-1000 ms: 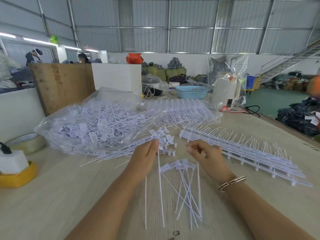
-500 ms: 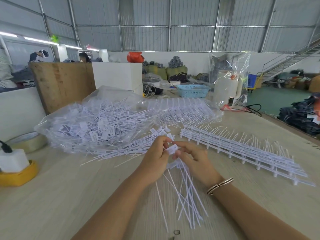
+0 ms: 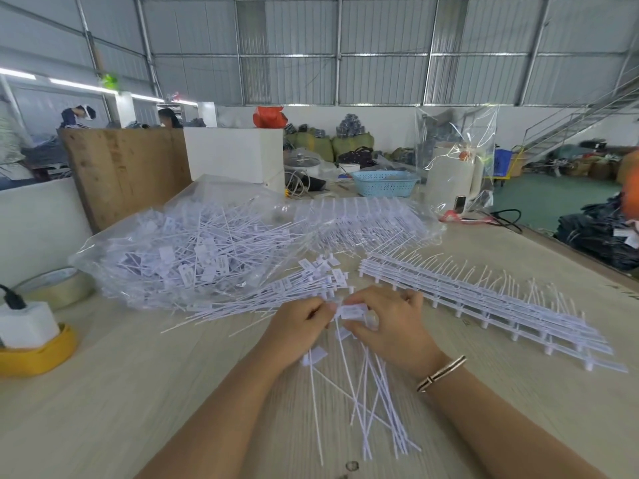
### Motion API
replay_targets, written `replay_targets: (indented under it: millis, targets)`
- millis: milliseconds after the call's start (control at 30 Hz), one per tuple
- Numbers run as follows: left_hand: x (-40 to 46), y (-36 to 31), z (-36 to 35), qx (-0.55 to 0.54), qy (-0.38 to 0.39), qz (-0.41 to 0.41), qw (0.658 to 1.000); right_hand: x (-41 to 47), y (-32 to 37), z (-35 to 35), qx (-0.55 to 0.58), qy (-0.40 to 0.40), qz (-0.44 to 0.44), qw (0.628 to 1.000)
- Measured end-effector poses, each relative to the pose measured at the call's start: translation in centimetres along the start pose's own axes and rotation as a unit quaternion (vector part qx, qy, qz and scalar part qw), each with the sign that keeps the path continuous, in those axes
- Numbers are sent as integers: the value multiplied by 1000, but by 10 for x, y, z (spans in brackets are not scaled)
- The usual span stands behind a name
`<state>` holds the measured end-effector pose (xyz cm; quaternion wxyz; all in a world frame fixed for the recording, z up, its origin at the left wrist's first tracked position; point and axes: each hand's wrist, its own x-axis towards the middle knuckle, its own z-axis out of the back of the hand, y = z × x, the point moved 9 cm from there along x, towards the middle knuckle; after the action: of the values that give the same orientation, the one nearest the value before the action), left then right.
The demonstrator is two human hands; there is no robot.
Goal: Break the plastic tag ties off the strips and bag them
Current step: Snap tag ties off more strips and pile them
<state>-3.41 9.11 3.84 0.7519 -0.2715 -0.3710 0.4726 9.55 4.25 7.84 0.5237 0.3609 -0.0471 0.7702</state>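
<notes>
Both hands meet in the middle of the wooden table [image 3: 121, 392]. The left hand [image 3: 297, 326] and right hand [image 3: 390, 326] pinch a small white tag tie [image 3: 352, 311] between them. Loose ties [image 3: 377, 406] fan out at 6 o'clock. The strips [image 3: 484, 302] lie at 3 o'clock. The clear bag [image 3: 193, 250] of ties sits at 10 o'clock.

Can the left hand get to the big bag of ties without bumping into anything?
Probably yes. The left hand is pinching ties now, but the clear bag of ties lies just ahead to its left, with only loose ties on the table between.
</notes>
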Motion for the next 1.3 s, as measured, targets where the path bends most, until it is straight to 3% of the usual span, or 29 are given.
replay_targets:
  millis: [267,500,567,633,733,800,1033,1167,1300]
  targets:
    - [-1,-5,-2,-44,21,-26,998,-1,14,7,-117,-44,80,989]
    - [-4,-15,-3,-61,16,-67,996,0,8,4,-111,-20,46,993]
    - [-3,-17,-2,-61,14,-75,995,1,4,-2,-90,-7,21,996]
    - [-4,-18,0,-59,9,-79,995,3,-11,-4,18,-5,-48,999]
    - [-4,-13,6,-83,0,-65,994,2,-53,10,193,-51,-185,962]
    - [-3,-7,10,-110,-5,-40,993,-4,-64,17,144,-58,-198,968]
    - [-4,-4,2,-80,16,-13,997,-1,-33,-11,17,17,-98,995]
    - [-3,-11,-3,-78,23,-36,996,1,-14,-6,92,13,-27,995]
    - [-4,-19,-9,-95,34,-62,993,-2,5,-11,57,48,32,997]
